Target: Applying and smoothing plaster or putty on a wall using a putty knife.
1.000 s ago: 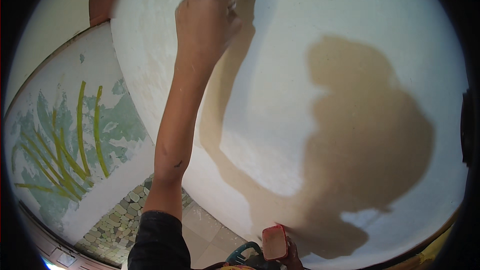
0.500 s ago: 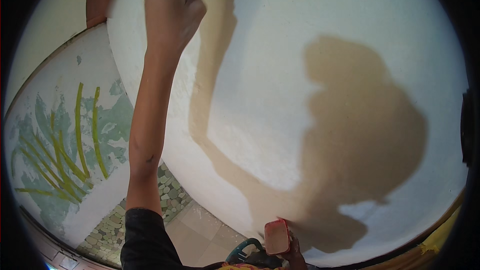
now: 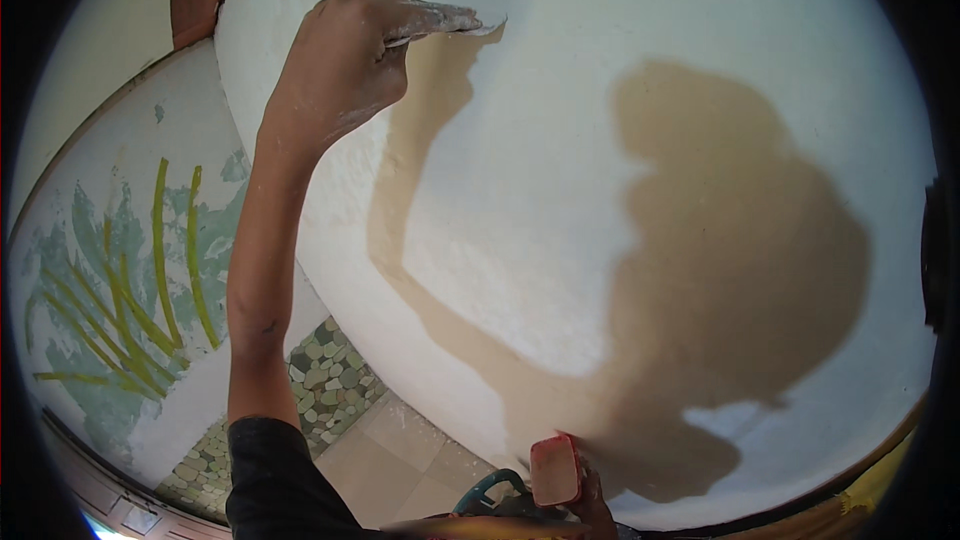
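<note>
The left hand (image 3: 345, 70) is raised high against a white wall (image 3: 600, 140). Its fingers (image 3: 430, 18) are closed together and covered with white dust, and they press a thin, pale piece, maybe a sheet of sanding paper (image 3: 485, 28), flat on the wall. The piece is small and white, so its kind is not sure. The bare forearm goes down to a black sleeve (image 3: 275, 480) at the lower edge.

The right hand (image 3: 590, 495) is low, near the bottom edge, and only a part of it shows. Its fingers are wrapped around a small block with a red rim and a pale face (image 3: 555, 470), which is just beside the wall.

On the wall lies the shadow of the person (image 3: 730, 260). To the left there is another wall with a painting of green and yellow leaves (image 3: 130, 280), and below it a strip of pebble tiles (image 3: 325, 385) and a beige floor (image 3: 400, 460).
</note>
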`<state>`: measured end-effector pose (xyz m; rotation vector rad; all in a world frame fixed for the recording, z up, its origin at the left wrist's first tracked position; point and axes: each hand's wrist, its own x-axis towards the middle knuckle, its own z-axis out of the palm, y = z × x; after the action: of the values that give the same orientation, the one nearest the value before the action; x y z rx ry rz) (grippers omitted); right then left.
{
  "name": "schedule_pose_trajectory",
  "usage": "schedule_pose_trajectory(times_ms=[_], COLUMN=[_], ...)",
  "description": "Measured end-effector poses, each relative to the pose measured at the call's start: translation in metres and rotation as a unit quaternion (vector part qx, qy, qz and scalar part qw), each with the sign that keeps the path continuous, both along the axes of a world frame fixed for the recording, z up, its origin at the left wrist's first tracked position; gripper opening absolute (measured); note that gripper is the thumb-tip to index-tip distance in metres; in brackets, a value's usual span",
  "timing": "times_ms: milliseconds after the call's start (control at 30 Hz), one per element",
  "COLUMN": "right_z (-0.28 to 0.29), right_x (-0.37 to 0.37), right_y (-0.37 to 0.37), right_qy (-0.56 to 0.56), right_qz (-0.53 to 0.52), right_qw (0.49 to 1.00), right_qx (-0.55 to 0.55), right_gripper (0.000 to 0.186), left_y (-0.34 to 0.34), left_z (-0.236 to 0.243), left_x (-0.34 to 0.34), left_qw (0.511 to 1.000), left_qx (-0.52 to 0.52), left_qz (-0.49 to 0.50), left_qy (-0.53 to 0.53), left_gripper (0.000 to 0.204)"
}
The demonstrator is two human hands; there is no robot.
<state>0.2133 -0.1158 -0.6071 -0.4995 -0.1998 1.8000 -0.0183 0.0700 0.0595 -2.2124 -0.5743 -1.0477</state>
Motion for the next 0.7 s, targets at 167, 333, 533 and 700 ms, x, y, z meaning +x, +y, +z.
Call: schedule_pose_trajectory(times_ms=[167, 333, 533, 700], right_z=[-0.038, -0.028, 0.001, 0.021], right_x=[0.004, 0.006, 0.002, -0.004], right_y=[0.008, 0.01, 0.012, 0.008], right_qy=[-0.01, -0.023, -0.036, -0.048], right_qz=[0.028, 0.034, 0.045, 0.04], right_qw=[0.999, 0.998, 0.994, 0.992], right_qx=[0.018, 0.053, 0.088, 0.107], right_gripper=[0.081, 0.085, 0.089, 0.097], left_y=[0.011, -0.01, 0.01, -0.016], left_z=[0.011, 0.006, -0.032, -0.071], left_x=[-0.009, 0.054, 0.056, 0.043], left_qw=[0.998, 0.963, 0.967, 0.99], left_qx=[0.031, 0.115, 0.125, -0.029], left_qz=[-0.049, -0.166, -0.146, -0.088], left_qy=[-0.02, -0.177, -0.169, -0.109], left_gripper=[0.035, 0.033, 0.054, 0.049])
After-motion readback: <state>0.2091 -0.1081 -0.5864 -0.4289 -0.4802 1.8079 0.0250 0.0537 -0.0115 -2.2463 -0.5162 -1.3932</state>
